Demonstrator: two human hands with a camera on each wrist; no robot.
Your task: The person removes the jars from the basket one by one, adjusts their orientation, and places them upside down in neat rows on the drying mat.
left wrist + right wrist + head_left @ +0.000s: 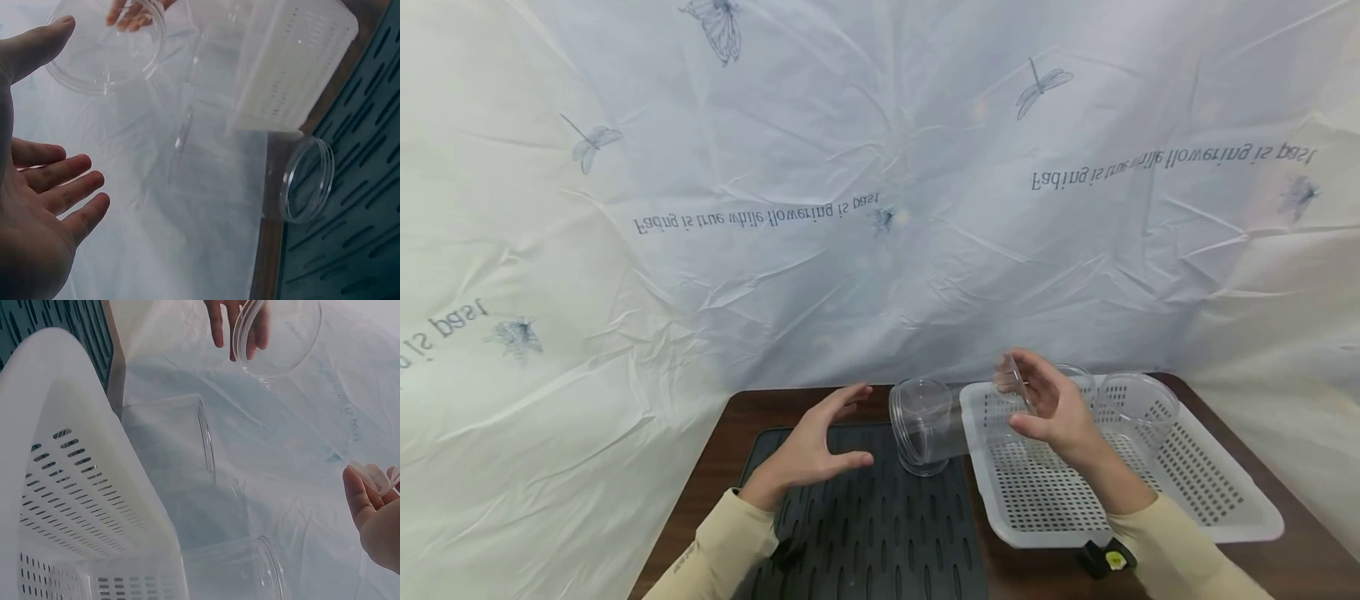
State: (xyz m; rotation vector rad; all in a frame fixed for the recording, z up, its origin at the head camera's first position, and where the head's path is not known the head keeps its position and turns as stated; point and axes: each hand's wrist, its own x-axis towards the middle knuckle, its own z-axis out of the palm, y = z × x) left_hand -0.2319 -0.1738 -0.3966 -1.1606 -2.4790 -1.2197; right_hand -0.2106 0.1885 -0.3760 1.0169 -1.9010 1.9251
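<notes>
Right hand (1058, 418) is end-gripping clear cylindrical plastic jar (957, 422), left hand (808, 446) hovering spread; I'm judging it light, stiff, slick, favouring rim (896, 418).

A screened-off table spot is suggested, whatever lies beyond being hidden, by creased pale sheeting (820, 283) printed with insects (722, 32) and lettering (1202, 161), hung around a brown tabletop (715, 467) on which a ribbed mat (865, 537) and a perforated basket (1247, 527) are set.
</notes>
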